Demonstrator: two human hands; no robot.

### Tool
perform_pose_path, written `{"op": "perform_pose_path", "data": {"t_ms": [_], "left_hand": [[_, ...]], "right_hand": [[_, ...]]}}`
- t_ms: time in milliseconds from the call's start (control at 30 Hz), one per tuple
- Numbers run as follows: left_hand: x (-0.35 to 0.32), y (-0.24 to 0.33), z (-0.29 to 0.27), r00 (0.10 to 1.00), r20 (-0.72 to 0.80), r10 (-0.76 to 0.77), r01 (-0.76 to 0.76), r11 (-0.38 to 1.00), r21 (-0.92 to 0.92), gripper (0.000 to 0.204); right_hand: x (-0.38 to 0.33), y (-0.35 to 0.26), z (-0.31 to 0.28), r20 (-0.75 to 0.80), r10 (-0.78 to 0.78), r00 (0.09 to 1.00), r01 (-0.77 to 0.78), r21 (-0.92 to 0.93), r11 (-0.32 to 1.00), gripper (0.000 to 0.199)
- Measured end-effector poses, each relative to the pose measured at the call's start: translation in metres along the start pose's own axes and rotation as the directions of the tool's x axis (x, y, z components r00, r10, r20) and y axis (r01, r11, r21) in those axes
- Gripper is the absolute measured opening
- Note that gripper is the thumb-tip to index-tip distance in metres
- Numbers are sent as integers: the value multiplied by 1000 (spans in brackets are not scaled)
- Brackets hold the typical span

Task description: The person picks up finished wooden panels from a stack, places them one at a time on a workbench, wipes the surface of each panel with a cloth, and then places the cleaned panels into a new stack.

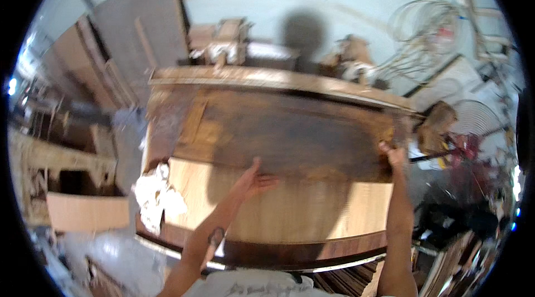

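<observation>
A long dark-stained wooden panel (pixel 290 130) lies across the workbench, with lighter brown patches at its ends. Along its near side is a pale wood-grain board (pixel 267 213), partly in shadow. My left hand (pixel 256 182) is over the border between the two, thumb raised and fingers stretched to the right, holding nothing. Whether it touches the surface I cannot tell. At the dark panel's right end, my right hand (pixel 394 155) grips the edge, thumb on top and the other fingers mostly hidden. A crumpled white cloth (pixel 159 196) rests on the pale board's left end.
A raised wooden rail (pixel 278 78) runs along the bench's far side, with wood blocks (pixel 225 35) behind it. Large sheets (pixel 139 29) lean on the wall at left. Coiled cable (pixel 426 24) hangs at right, above a round fan-like grille (pixel 476 118). A wooden frame (pixel 67 157) stands left.
</observation>
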State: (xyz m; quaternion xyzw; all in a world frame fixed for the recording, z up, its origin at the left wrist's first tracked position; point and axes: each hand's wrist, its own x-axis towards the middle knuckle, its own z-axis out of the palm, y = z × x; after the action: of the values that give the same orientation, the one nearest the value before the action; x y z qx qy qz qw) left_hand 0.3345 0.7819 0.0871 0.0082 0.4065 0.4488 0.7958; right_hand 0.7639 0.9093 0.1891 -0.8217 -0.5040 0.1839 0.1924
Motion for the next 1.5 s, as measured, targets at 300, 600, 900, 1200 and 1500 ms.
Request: {"op": "perform_pose_path", "data": {"t_ms": [300, 600, 900, 1200, 1500], "left_hand": [[39, 121, -140, 255, 138, 957, 453, -244, 857, 72], [88, 118, -113, 414, 22, 910, 398, -203, 895, 67], [92, 106, -160, 147, 517, 843, 315, -536, 784, 56], [57, 112, -142, 58, 576, 816, 420, -543, 727, 59], [64, 115, -183, 151, 381, 912, 603, -390, 695, 57]], "right_hand": [[63, 140, 143, -107, -167, 980, 119, -359, 926, 54], [34, 210, 122, -321, -292, 901, 104, -495, 863, 47], [9, 100, 96, -157, 7, 988, -12, -32, 999, 43], [9, 121, 129, -390, -264, 882, 109, -376, 920, 43], [15, 131, 131, -343, -206, 916, 94, -318, 944, 43]]}}
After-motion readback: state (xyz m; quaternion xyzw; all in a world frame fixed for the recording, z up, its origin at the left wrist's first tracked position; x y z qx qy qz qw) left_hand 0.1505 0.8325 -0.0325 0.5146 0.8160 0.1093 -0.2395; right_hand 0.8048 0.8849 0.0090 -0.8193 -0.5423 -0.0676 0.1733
